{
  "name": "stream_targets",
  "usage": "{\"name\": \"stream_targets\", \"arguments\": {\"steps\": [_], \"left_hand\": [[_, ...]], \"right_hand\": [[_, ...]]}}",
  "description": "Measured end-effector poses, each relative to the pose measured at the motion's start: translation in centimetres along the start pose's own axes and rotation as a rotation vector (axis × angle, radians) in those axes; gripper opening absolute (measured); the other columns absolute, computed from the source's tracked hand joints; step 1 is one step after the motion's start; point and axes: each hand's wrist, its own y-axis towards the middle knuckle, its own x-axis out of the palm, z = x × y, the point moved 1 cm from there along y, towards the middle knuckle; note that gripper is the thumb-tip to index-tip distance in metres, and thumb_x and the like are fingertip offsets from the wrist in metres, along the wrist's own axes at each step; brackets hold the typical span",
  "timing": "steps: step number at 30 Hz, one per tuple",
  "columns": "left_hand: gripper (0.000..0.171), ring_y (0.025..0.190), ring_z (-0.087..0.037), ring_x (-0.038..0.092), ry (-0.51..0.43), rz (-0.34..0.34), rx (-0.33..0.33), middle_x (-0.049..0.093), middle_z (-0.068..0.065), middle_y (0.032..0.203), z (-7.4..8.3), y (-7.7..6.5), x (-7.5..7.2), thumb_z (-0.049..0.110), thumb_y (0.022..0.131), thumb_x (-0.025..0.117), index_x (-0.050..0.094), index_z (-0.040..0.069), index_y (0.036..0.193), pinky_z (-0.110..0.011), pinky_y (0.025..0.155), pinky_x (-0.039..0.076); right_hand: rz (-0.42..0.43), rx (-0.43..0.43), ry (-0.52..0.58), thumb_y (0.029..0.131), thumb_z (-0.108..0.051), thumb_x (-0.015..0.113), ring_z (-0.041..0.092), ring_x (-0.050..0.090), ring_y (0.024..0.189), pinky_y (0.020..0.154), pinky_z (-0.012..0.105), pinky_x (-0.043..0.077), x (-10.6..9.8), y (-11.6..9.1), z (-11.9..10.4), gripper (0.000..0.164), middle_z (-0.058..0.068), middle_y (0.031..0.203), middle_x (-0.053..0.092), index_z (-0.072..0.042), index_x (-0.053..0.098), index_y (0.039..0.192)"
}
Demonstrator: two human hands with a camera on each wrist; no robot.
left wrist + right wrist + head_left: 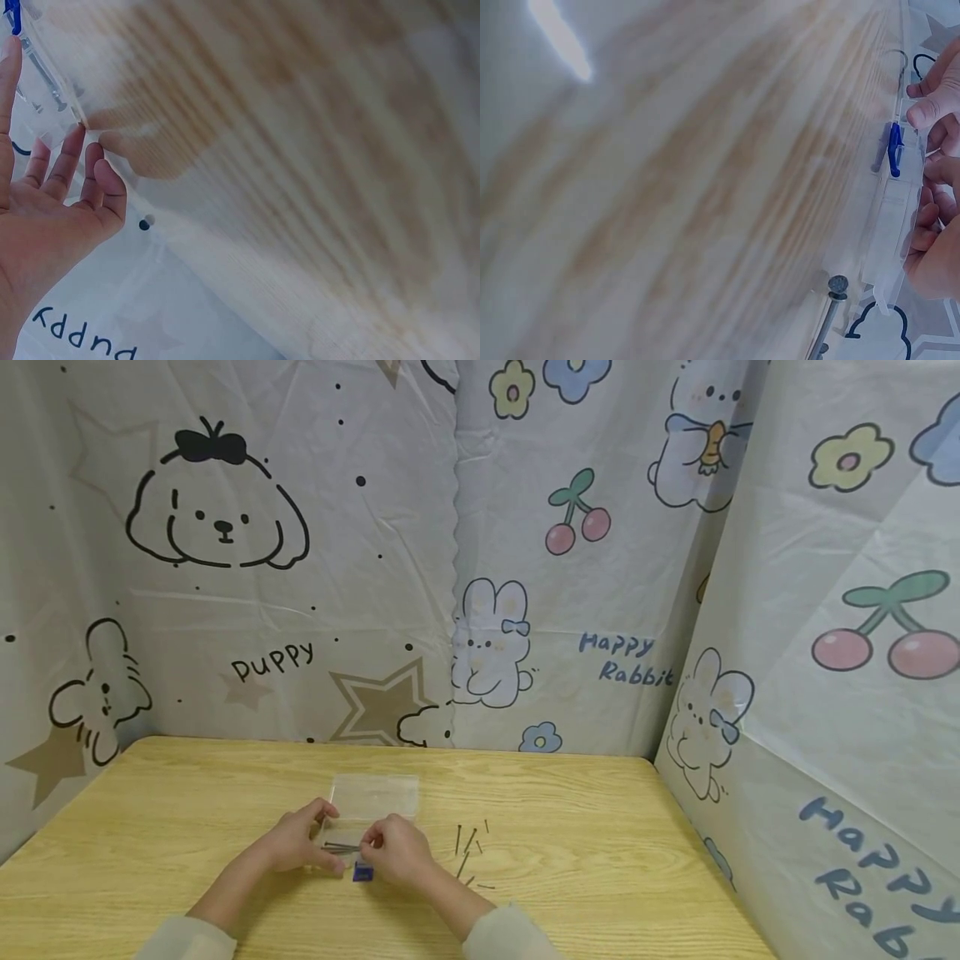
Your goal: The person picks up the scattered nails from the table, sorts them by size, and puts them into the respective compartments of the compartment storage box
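A clear plastic box (pixel 375 795) lies on the table with its lid raised at the back. My left hand (pixel 296 839) grips its left side, thumb at the front and fingers at the back. Several nails (pixel 339 847) lie lengthwise inside, and they also show through the clear plastic in the left wrist view. My right hand (pixel 397 852) is over the box's right part, its curled fingertips pinching the right end of a nail; the fingers partly hide the contact. At the box's front, between the hands, sits a blue latch (pixel 363 871).
To the right of my right hand, several loose nails (pixel 458 839) of differing lengths are scattered on the wooden table (pixel 585 860). One nail with a round head (pixel 838 286) shows close up in the right wrist view. Printed cloth (pixel 375 568) hangs behind and at both sides.
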Motion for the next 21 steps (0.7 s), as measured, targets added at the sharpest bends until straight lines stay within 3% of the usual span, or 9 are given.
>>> {"name": "stream_targets", "arguments": {"steps": [9,15,21], "left_hand": [[0.076,0.113,-0.045,0.045,-0.005,-0.006,-0.006,0.051,-0.021,0.12,0.1,0.0,-0.1,0.036,0.061,0.086,0.046,0.005,0.118,-0.057,0.089,0.042],[0.076,0.113,-0.045,0.045,-0.008,-0.008,0.004,0.051,-0.021,0.12,0.0,0.0,0.0,0.036,0.062,0.086,0.046,0.005,0.118,-0.057,0.088,0.042],[0.078,0.114,-0.045,0.045,-0.005,0.003,-0.015,0.051,-0.021,0.12,-0.1,0.1,0.1,0.037,0.059,0.087,0.046,0.005,0.118,-0.058,0.09,0.041]], "right_hand": [[-0.005,0.011,0.077,0.086,-0.021,0.067,0.0,0.041,0.054,0.048,0.016,0.036,0.1,0.2,0.2,0.011,-0.011,0.064,0.053,-0.012,0.074,0.084],[-0.017,0.005,0.13,0.086,-0.023,0.066,0.002,0.041,0.062,0.051,0.017,0.036,-0.9,-0.1,0.3,0.011,-0.008,0.074,0.049,-0.013,0.072,0.087],[-0.026,0.008,0.102,0.087,-0.025,0.066,0.002,0.043,0.066,0.054,0.018,0.037,-2.0,-0.2,1.0,0.012,-0.008,0.077,0.051,-0.014,0.071,0.088]]}}
